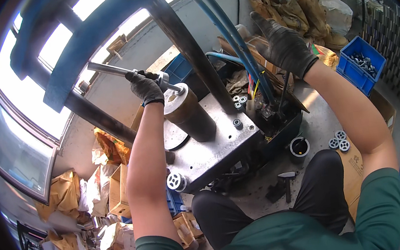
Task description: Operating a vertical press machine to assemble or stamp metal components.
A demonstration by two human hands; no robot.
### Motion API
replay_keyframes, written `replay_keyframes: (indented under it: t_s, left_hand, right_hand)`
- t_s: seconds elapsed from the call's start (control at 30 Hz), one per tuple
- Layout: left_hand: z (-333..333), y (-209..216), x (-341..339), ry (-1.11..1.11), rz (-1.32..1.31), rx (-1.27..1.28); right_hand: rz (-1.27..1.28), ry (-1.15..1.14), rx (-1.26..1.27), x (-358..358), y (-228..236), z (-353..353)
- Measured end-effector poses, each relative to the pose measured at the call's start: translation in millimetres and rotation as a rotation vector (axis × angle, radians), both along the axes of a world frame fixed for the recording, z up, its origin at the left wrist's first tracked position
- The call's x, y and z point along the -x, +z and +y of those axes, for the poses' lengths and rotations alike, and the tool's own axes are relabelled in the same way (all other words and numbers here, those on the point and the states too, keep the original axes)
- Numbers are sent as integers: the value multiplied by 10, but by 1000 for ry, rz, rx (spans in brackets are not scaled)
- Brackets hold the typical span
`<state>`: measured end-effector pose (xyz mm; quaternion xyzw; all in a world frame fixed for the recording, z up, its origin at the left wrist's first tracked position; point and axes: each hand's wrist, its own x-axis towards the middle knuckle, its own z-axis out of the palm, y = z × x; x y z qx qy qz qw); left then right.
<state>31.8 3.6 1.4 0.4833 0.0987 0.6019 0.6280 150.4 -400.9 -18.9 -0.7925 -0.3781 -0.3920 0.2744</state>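
Note:
My left hand [146,87], in a dark work glove, is closed around a silver metal rod [109,69] with a round fitting on it. The rod slants down to the right, and its thinner end meets the top of an upright dark metal cylinder [194,118]. That cylinder stands on the steel press table [221,144], between the dark columns of a blue press frame [99,31]. Raised at the right, my gloved right hand [286,44] has its fingers apart and appears to hold nothing. Blue pipes [237,34] run close to its left.
Small ring-shaped parts [237,122] sit on the table's right side; a spoked wheel-like part [176,181] is at its near corner. On the floor are a cup-like pot [299,148], a hammer [287,184] and several spoked discs [341,141]. A blue bin [360,63] holds metal parts.

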Motion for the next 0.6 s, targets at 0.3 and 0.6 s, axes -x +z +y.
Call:
replay_keyframes:
  t_s: [0.3,0.6]
  left_hand:
    - [76,55,-143,-28,37,-37]
    - [59,149,-296,-130,171,-91]
  right_hand:
    - [203,-31,94,-32,31,-43]
    - [179,-17,85,80,-12,-136]
